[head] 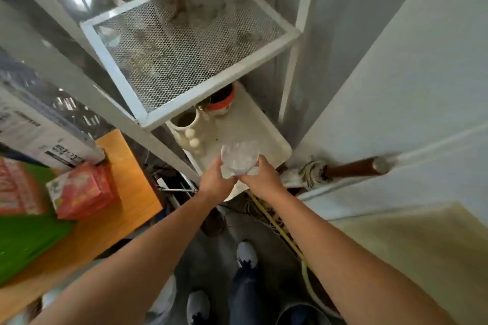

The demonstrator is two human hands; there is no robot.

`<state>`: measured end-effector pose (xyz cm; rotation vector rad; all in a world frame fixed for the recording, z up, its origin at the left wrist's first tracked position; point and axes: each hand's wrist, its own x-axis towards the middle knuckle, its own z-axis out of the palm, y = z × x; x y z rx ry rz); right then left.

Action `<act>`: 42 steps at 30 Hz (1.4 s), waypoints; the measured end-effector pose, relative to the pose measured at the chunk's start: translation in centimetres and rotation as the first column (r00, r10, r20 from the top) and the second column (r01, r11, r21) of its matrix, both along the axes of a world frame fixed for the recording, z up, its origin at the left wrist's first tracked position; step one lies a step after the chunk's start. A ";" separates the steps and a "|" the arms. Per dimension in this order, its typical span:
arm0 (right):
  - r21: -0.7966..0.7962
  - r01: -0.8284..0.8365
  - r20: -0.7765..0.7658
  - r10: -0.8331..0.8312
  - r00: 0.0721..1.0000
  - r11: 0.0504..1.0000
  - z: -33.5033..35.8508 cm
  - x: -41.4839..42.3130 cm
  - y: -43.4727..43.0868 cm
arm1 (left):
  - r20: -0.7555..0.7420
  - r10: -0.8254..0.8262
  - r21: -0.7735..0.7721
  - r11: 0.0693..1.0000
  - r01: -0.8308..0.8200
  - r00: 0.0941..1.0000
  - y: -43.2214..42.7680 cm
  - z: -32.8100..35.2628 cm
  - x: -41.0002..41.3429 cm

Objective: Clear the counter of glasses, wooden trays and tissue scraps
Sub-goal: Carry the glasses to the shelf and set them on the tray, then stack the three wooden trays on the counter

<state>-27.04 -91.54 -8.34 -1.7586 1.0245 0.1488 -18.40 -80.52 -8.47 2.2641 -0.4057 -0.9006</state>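
Both hands (pixel 239 179) grip glass (pixel 239 158) — mesh shelf (pixel 184 42) overhead

Soft daylight, window glare top-left, fisheye warp w/ blurry edges (esp. left).

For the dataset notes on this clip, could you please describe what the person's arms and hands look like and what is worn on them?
Both arms are bare from the bottom of the frame up to the fingers, with no sleeves showing. The left hand and the right hand wear no gloves, and no watch, bracelet or ring shows on what can be seen of the wrists and fingers. The picture is slightly blurred, so very small items could go unseen.
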 end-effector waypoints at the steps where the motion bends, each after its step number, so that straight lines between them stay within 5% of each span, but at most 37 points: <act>1: 0.000 -0.005 0.018 0.005 1.000 1.000 -0.6 0.3 -0.2 | 0.007 0.013 0.004 1.000 -0.013 1.000 -0.2 -0.9 0.1; 8: -0.048 -0.057 0.107 0.062 0.992 0.997 -3.5 0.4 -1.3 | 0.051 0.052 0.016 0.998 -0.053 0.997 -1.4 -4.8 0.7; 18: 0.000 -0.145 0.003 0.145 0.989 0.989 -3.7 0.6 -1.6 | -0.051 0.064 0.046 0.997 -0.062 0.997 -1.2 -3.3 0.8; 26: -0.056 -0.260 -0.278 0.235 0.931 0.964 0.3 -0.7 -0.4 | -0.113 0.107 0.049 0.994 -0.102 0.988 1.9 1.3 -1.2; 34: -0.255 -0.784 -0.408 0.672 0.618 0.565 7.9 1.1 8.9 | 0.057 -0.087 0.119 0.990 0.080 0.995 14.0 9.0 -2.1; 42: -0.340 -0.922 -0.420 0.847 0.326 0.186 12.4 5.6 27.1 | 0.159 0.338 0.178 0.914 -0.364 0.928 36.9 11.6 -4.7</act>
